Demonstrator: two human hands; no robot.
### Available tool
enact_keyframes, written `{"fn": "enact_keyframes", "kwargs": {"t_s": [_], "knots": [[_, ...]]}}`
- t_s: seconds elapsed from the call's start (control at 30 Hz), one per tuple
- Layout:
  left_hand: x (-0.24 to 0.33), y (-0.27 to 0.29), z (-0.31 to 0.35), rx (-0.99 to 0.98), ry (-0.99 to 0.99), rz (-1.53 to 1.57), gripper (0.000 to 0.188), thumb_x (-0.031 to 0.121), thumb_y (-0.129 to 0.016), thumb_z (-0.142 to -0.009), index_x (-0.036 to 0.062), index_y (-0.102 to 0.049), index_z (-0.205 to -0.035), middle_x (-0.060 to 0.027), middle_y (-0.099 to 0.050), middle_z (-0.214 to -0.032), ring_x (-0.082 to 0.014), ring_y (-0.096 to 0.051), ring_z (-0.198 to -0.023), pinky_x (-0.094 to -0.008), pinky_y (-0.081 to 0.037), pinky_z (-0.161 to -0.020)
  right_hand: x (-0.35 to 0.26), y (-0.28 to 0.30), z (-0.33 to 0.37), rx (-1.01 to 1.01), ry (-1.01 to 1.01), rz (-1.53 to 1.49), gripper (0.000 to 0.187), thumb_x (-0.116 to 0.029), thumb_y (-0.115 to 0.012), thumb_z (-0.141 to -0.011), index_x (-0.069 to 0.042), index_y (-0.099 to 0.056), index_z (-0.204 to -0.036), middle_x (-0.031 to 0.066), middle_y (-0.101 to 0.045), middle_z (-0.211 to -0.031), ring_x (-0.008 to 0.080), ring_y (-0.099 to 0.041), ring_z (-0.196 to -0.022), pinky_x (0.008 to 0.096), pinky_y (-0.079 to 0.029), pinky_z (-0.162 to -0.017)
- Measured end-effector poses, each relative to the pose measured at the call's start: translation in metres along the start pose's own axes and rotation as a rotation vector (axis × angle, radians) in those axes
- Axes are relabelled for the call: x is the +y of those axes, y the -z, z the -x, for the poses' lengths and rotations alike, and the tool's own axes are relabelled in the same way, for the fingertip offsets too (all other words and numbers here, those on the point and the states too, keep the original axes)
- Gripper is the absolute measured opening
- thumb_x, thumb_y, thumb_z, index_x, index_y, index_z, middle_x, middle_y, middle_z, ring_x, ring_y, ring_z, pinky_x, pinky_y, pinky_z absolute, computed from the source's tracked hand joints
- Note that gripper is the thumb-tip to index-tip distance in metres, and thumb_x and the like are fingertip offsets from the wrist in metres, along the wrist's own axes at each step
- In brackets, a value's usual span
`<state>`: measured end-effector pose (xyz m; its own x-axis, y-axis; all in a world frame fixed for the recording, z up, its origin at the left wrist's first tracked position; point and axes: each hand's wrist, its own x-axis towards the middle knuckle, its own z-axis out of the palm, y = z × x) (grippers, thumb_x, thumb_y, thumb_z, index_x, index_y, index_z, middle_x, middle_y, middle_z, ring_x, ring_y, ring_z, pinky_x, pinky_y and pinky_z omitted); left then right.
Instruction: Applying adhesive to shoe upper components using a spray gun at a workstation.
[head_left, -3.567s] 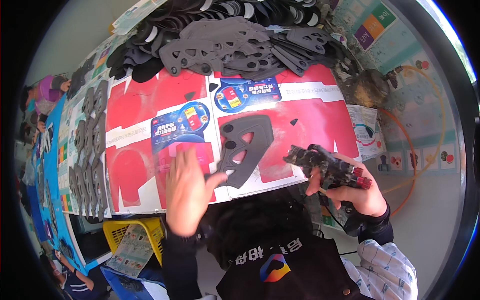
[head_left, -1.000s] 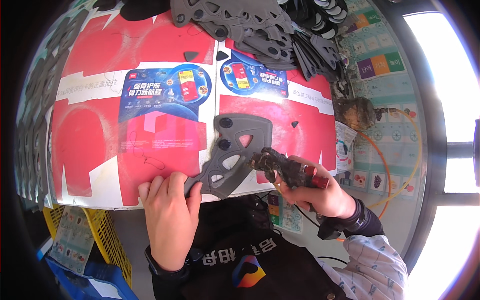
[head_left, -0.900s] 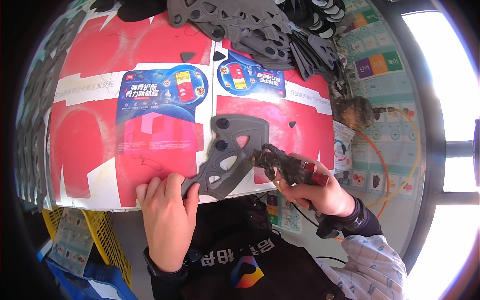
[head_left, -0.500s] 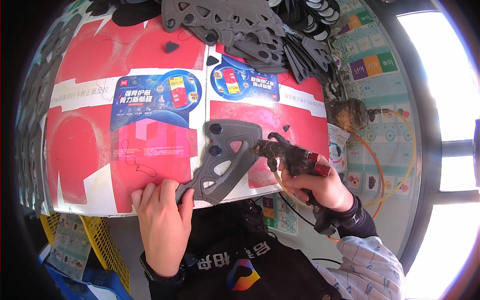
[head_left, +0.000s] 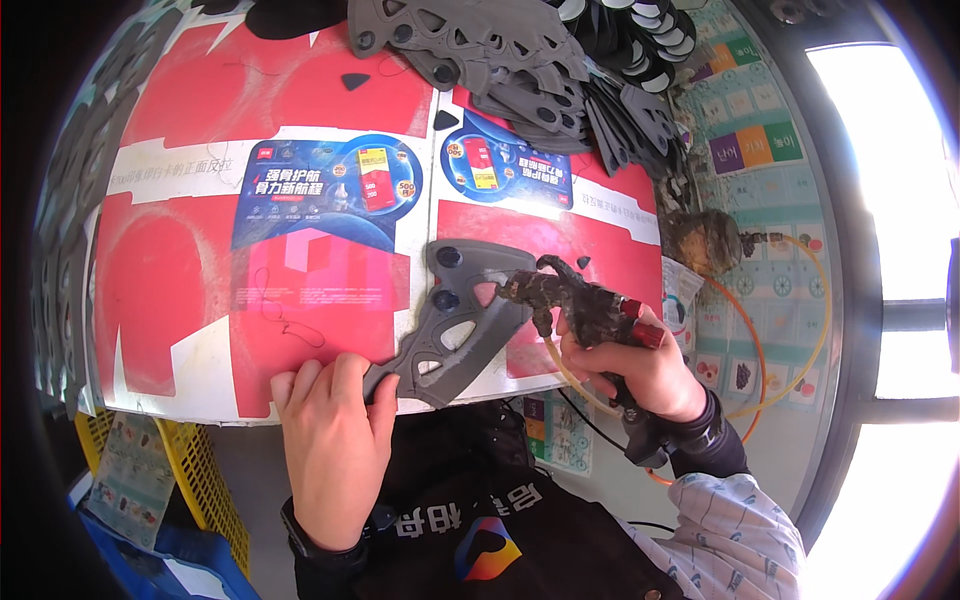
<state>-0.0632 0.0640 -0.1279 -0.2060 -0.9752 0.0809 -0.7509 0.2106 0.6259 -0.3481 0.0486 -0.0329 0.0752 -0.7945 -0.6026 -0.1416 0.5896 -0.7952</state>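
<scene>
My left hand pinches the narrow lower end of a flat grey cut-out piece between thumb and fingers, at the table's front edge. The piece looks like a shoe-upper part, with triangular openings and two dark round spots. My right hand is wrapped round a grimy dark spray gun with red knobs and a yellowish hose. Its nozzle points left, over the piece's right side close to the upper opening. I cannot make out whether it touches the piece or any spray comes out.
Red and white printed card covers the table. Stacked grey pieces lie at the back, more along the left. Small dark offcuts and thread are scattered about. Yellow and orange hoses loop at right; a yellow basket stands lower left.
The spray gun's nozzle has moved left over the grey piece, nearer its upper opening. My left hand keeps its hold. The whole view has shifted slightly.
</scene>
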Motion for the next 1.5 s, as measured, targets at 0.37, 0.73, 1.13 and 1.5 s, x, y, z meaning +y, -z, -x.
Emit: {"fn": "enact_keyframes", "kwargs": {"t_s": [0.37,0.73,1.13,1.5], "knots": [[-0.001,-0.001,0.001,0.012,-0.003,0.016,0.019,0.013,-0.077,-0.092,0.0035,-0.06,-0.095,-0.0125,-0.063,-0.082,-0.0326,-0.057,-0.083,-0.0435,-0.04,-0.082,-0.004,-0.012,-0.001,-0.059,-0.027,0.061,0.028,0.004,-0.066,-0.089,-0.001,-0.063,-0.116,0.001,-0.064,-0.084,0.0038,-0.049,-0.057,0.0217,-0.035,-0.051],[-0.003,-0.002,0.001,0.024,-0.019,0.004,0.02,0.013,-0.077,-0.092,0.0033,-0.06,-0.095,-0.0129,-0.063,-0.083,-0.0327,-0.058,-0.083,-0.0435,-0.039,-0.081,0.003,-0.011,0.013,-0.045,-0.105,0.107,0.024,0.001,-0.067,-0.091,-0.003,-0.064,-0.115,-0.0015,-0.063,-0.084,0.002,-0.048,-0.059,0.021,-0.035,-0.052],[-0.005,-0.003,0.003,0.036,-0.017,0.023,0.02,0.011,-0.078,-0.09,0.0038,-0.059,-0.094,-0.012,-0.065,-0.082,-0.0316,-0.058,-0.082,-0.0429,-0.04,-0.082,-0.002,-0.028,0.008,-0.105,-0.092,0.141,0.023,-0.002,-0.067,-0.093,-0.005,-0.065,-0.116,-0.0022,-0.062,-0.083,0.0019,-0.048,-0.06,0.0214,-0.036,-0.053],[-0.007,-0.003,0.003,0.042,-0.025,0.032,0.022,0.01,-0.079,-0.089,0.0039,-0.059,-0.094,-0.012,-0.064,-0.082,-0.0314,-0.058,-0.083,-0.0422,-0.039,-0.084,0.013,-0.03,0.009,-0.164,-0.146,0.064,0.061,0.001,-0.069,-0.095,0.004,-0.047,-0.152,0.004,-0.069,-0.114,0.0093,-0.062,-0.086,0.025,-0.051,-0.075]]}}
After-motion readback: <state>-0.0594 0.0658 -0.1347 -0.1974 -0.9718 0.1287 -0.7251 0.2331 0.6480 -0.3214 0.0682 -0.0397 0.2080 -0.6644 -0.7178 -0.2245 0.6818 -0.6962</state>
